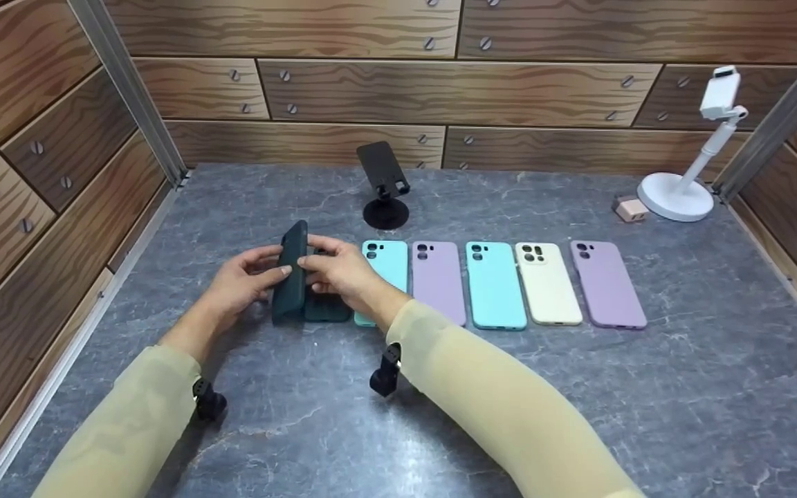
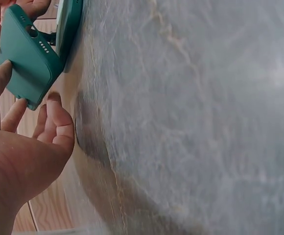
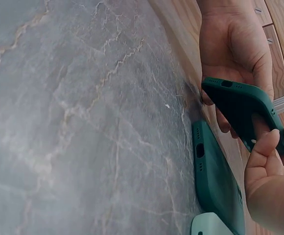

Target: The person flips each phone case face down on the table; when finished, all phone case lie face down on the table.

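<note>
You hold a dark green soft phone case (image 1: 292, 270) up on its long edge, just above the grey marbled tabletop (image 1: 578, 387), at the left end of a row of cases. Your left hand (image 1: 239, 283) grips it from the left, thumb on the near face and fingers curled behind it. Your right hand (image 1: 340, 273) pinches the same case from the right, thumb and fingertips closed on its upper edge; the right wrist view shows your right thumb pressed inside its open shell.

Under your right hand a second dark green phone case (image 1: 326, 308) lies flat on the tabletop, touching or just beside the raised one; I cannot tell which.

To the right the row runs on, all flat with camera cut-outs at the far end: a turquoise case (image 1: 386, 266) partly under your right wrist, a lilac case (image 1: 438, 282), another turquoise case (image 1: 494, 285), a cream case (image 1: 548, 283) and a second lilac case (image 1: 606, 283).

Farther back stands a black phone stand (image 1: 385, 183). At the far right corner are a white stand on a round base (image 1: 689, 173) and a small pinkish block (image 1: 630, 208) just beside it.
</note>
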### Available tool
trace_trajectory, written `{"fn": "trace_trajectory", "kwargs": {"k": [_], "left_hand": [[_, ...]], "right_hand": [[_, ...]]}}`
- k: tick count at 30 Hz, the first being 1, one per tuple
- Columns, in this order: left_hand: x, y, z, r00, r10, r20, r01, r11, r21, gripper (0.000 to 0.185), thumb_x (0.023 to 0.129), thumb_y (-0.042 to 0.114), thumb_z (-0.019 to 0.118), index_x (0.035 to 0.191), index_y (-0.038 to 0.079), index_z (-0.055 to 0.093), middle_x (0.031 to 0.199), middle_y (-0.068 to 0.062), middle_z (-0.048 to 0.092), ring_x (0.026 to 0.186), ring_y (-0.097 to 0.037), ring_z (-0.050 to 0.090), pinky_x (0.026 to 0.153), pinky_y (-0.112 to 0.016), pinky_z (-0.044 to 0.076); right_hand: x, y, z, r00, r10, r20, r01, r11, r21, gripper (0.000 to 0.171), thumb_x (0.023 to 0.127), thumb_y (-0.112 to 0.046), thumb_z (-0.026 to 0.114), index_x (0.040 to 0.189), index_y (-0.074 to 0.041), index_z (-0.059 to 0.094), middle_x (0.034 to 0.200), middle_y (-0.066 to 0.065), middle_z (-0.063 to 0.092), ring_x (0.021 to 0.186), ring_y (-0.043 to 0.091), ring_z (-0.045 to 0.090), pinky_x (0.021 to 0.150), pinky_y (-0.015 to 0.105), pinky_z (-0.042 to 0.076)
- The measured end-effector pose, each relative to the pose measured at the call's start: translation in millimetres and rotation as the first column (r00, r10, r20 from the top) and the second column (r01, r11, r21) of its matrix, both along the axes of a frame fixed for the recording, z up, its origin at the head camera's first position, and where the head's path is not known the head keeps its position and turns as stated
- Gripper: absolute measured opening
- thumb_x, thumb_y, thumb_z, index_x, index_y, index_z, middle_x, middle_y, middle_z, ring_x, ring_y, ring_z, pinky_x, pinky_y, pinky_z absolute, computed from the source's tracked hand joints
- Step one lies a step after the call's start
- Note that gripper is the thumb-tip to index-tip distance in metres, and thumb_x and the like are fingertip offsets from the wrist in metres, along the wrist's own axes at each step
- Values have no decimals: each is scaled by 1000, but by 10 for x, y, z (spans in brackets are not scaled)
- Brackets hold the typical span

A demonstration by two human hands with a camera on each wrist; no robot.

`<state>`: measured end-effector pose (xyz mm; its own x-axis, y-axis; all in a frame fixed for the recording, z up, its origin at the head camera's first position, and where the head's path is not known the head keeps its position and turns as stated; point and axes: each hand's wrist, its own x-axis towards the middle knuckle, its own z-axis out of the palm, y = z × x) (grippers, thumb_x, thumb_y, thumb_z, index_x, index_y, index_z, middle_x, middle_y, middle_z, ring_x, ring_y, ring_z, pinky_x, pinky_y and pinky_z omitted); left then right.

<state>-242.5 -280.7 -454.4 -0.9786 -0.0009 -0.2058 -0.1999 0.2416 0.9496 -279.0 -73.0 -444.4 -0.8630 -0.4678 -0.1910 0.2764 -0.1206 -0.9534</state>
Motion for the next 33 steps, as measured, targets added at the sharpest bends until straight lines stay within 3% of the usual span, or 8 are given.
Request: {"fn": "trace_trajectory", "kwargs": {"k": [4,7,15,23,29,33], "left_hand": [[2,-7,4,1000,15,-2,-15,1000,7,64,101,27,76,158,10,51,152,-20,53,119,-25,61,81,-29,55],[4,-24,19,1000,15,-9,-15,1000,-14,66,100,26,77,158,10,51,152,-20,53,122,-25,59,82,-30,53],[18,-74,66,1000,24,-16,-25,998,-60,66,100,27,77,159,13,50,155,-18,50,131,-32,53,89,-37,51],[11,-88,37,997,32,-65,-38,994,-105,62,101,21,75,157,10,52,152,-21,53,137,-35,54,95,-40,52],[12,-84,-10,994,51,-94,-63,990,-123,61,101,18,76,156,8,53,151,-22,54,138,-37,53,107,-48,50],[6,-96,-41,993,65,-100,-78,988,-136,61,101,18,76,157,9,53,150,-21,55,136,-36,55,106,-48,51]], "right_hand": [[1,-4,-17,1000,5,-1,-5,1000,-16,52,101,-6,71,151,-13,60,102,12,77,74,18,72,65,26,55],[3,-3,-27,1000,6,-18,-6,1000,-4,52,101,-6,73,151,-12,60,104,11,75,78,18,73,67,27,55],[6,-37,-27,986,-30,-165,53,989,136,47,97,-9,78,143,-13,69,99,6,70,87,19,73,70,31,49],[-18,-56,-50,976,-56,-211,101,972,213,63,94,-6,80,153,-7,57,98,5,77,86,18,73,76,32,55],[-13,-58,-61,959,-17,-283,110,943,315,66,95,-6,80,156,-11,54,101,1,77,93,15,73,87,33,59],[-13,-68,-78,939,33,-343,110,914,390,67,95,-9,81,156,-12,54,104,-2,76,98,12,71,87,29,58]]}}
